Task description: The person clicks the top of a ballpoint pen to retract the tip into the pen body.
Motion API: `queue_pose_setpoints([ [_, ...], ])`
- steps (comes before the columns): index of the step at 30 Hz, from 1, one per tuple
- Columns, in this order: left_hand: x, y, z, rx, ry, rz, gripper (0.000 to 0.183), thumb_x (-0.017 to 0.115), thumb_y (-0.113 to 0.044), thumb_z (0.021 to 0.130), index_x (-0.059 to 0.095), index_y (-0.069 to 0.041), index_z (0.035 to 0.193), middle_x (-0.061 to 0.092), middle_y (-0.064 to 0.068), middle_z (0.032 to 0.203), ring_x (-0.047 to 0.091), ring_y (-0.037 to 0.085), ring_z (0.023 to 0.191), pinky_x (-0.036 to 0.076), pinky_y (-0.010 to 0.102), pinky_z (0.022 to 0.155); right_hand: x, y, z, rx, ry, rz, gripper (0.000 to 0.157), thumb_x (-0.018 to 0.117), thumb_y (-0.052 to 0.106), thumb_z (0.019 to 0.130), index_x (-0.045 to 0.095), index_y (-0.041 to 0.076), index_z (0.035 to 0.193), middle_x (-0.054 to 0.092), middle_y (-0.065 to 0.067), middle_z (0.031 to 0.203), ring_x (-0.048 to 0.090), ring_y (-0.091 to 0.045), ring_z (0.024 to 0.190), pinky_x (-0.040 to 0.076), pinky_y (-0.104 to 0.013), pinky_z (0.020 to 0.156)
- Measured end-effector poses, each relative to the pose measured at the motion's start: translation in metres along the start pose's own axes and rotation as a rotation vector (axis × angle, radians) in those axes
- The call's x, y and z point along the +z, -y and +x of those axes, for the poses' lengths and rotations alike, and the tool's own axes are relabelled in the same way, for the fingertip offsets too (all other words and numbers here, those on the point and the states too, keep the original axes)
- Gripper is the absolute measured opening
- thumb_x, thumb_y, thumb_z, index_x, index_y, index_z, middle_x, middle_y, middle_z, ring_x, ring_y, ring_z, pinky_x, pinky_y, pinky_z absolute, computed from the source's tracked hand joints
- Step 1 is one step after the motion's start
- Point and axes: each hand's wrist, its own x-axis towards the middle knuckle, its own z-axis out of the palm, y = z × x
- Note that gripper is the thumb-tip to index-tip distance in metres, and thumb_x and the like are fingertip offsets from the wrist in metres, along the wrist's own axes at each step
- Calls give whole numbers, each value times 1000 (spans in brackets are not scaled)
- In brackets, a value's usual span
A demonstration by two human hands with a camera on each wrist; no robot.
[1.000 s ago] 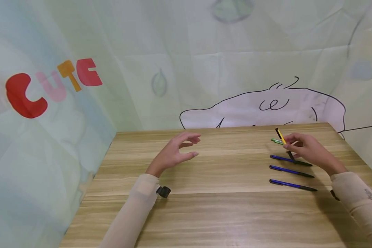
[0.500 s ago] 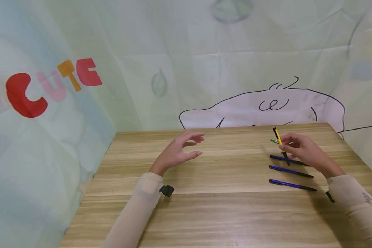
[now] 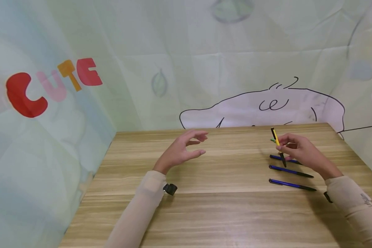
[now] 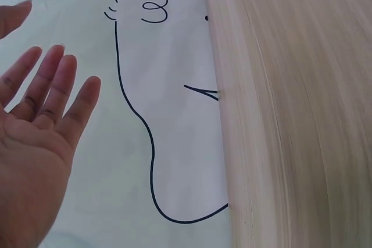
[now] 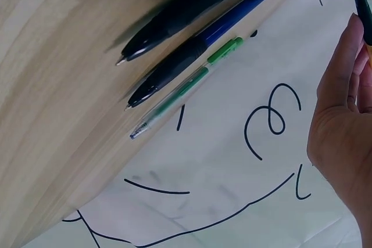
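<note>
Right hand (image 3: pixel 308 152), pinching yellow pen (image 3: pixel 276 139), overlaps green pen (image 3: pixel 273 140); blue pens (image 3: pixel 291 171) near; left hand (image 3: pixel 179 150), fingers apart.

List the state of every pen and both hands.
Yellow pen: held in the right hand, tilted, black grip end down.
Nearest blue pen: lying on the table.
Middle blue pen: lying on the table.
Farthest blue pen: lying, partly hidden in the head view.
Green pen: lying beyond the blue pens.
Right hand: pinching the yellow pen.
Left hand: open, holding nothing.
</note>
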Motion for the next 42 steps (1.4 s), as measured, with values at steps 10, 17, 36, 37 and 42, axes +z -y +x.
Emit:
queue_pose_setpoints([
  [10,5,-3,5,17,-8,-9,58,76,-13,91,54,-17,145,62,1,129,59,27,122,52,36,105,5,5,-1,-28,-14,26,34,67,22,100,57,0,124,61,-19,116,67,-7,94,64,-39,70],
  [17,7,-5,8,9,-9,-5,59,77,-14,91,54,-19,145,61,0,128,60,22,120,53,37,104,8,10,0,-45,-17,42,36,67,24,100,56,-1,124,62,-20,117,68,-9,97,64,-37,71],
  [36,15,-9,15,1,-25,2,61,78,-18,90,54,-24,146,60,-3,126,60,17,116,54,37,102,21,27,0,-90,-23,115,34,67,24,100,57,2,123,63,-17,114,69,-9,96,64,-37,71],
  [37,15,-8,16,0,-23,3,61,78,-19,90,53,-24,146,60,-4,126,60,16,116,54,37,102,21,27,0,-90,-21,118,34,68,24,99,57,2,123,63,-16,114,69,-9,97,64,-37,71],
  [42,17,-7,19,33,-20,1,61,79,-19,90,53,-21,146,60,-2,127,59,22,119,54,37,103,24,31,2,-87,-22,119,36,68,26,99,57,2,124,63,-16,114,69,-9,97,64,-36,72],
])
